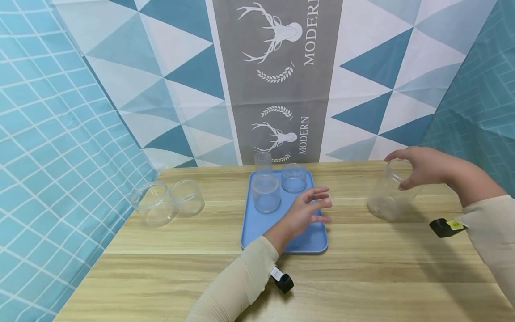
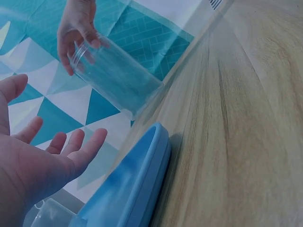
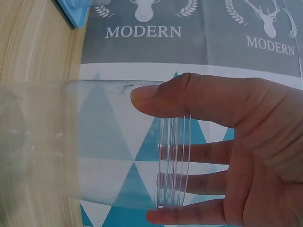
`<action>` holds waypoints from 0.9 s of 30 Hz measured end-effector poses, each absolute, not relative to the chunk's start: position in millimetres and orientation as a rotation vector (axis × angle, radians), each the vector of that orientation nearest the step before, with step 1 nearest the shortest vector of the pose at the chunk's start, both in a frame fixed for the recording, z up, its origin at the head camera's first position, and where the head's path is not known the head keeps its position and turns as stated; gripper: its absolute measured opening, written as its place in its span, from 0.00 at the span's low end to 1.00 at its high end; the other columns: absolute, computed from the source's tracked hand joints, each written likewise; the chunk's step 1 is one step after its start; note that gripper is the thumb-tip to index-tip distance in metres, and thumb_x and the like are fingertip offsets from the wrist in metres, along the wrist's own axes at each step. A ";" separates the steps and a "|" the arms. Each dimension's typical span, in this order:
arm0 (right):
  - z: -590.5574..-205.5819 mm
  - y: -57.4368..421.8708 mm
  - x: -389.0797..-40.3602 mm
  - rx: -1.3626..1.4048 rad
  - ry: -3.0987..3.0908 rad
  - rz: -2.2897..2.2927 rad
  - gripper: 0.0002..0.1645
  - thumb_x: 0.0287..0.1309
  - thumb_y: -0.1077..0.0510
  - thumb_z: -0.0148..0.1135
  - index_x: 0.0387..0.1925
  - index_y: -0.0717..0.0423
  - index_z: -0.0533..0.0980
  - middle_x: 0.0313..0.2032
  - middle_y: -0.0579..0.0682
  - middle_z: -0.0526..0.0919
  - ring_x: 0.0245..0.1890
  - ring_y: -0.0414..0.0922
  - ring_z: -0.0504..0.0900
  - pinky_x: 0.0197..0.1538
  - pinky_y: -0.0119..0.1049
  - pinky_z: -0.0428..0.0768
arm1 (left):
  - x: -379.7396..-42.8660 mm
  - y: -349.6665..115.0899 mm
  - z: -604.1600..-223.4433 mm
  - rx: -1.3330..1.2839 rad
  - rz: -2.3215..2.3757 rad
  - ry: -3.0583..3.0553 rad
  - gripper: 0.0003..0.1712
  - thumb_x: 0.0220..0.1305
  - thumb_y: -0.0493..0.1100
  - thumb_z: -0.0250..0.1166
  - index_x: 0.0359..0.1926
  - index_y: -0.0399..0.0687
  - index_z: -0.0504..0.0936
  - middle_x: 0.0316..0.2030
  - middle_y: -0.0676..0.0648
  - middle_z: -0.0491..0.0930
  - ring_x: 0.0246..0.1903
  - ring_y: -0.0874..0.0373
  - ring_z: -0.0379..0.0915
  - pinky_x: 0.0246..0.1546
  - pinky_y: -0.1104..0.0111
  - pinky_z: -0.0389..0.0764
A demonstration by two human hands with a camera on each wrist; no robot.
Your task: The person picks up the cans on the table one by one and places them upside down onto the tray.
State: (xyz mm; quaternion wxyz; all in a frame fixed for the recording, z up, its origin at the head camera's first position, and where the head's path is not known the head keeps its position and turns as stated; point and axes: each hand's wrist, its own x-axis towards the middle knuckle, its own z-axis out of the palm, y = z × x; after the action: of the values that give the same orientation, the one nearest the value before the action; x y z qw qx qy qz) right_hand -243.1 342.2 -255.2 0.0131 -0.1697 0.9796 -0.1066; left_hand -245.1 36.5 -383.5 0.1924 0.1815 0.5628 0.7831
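At the right of the table, my right hand [image 1: 427, 169] grips a tall clear plastic jar [image 1: 388, 197] round its threaded rim, thumb on one side and fingers on the other. The right wrist view shows the jar [image 3: 113, 146] close up, its walls see-through. My left hand [image 1: 304, 211] hovers over the right part of a blue tray [image 1: 257, 232], fingers spread, holding nothing. On that tray stand a slim clear jar [image 1: 263, 163], a wide short jar [image 1: 293, 178] and a medium jar [image 1: 266, 194].
Two more clear jars stand at the table's left edge, a wide one [image 1: 154, 205] and a smaller one [image 1: 188, 199], side by side. A patterned cloth [image 1: 277, 89] hangs behind the wooden table [image 1: 181, 277]. Black straps [image 1: 284, 282] hang at both wrists.
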 end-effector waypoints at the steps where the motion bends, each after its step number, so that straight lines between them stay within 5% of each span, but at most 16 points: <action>1: -255.3 342.2 -242.2 -0.536 3.056 -0.335 0.45 0.36 0.58 0.81 0.60 0.62 0.72 0.57 0.72 0.72 0.55 0.68 0.71 0.43 0.60 0.79 | -245.4 36.4 -383.6 0.504 2.204 1.570 0.25 0.65 0.35 0.61 0.63 0.40 0.73 0.53 0.45 0.73 0.52 0.48 0.75 0.51 0.40 0.74; 16: -255.5 337.8 -222.6 -0.618 3.066 -0.573 0.48 0.38 0.54 0.81 0.63 0.56 0.70 0.60 0.66 0.71 0.53 0.70 0.73 0.40 0.60 0.81 | -243.6 30.4 -383.1 0.495 2.237 1.523 0.24 0.67 0.37 0.60 0.63 0.42 0.72 0.55 0.44 0.74 0.61 0.36 0.67 0.51 0.42 0.76; 27: -254.2 332.2 -208.7 -0.658 3.115 -0.574 0.48 0.40 0.52 0.81 0.64 0.55 0.69 0.59 0.63 0.71 0.54 0.67 0.73 0.39 0.59 0.82 | -246.3 24.9 -384.7 0.537 2.273 1.479 0.26 0.66 0.38 0.60 0.65 0.42 0.71 0.58 0.43 0.72 0.61 0.38 0.68 0.53 0.40 0.73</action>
State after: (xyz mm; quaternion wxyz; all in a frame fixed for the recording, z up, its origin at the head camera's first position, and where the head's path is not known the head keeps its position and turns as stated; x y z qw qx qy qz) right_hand -208.7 332.2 -254.2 -0.0468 -0.2032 0.9618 -0.1773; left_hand -246.3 24.9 -384.7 0.1875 0.1910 0.5256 0.8075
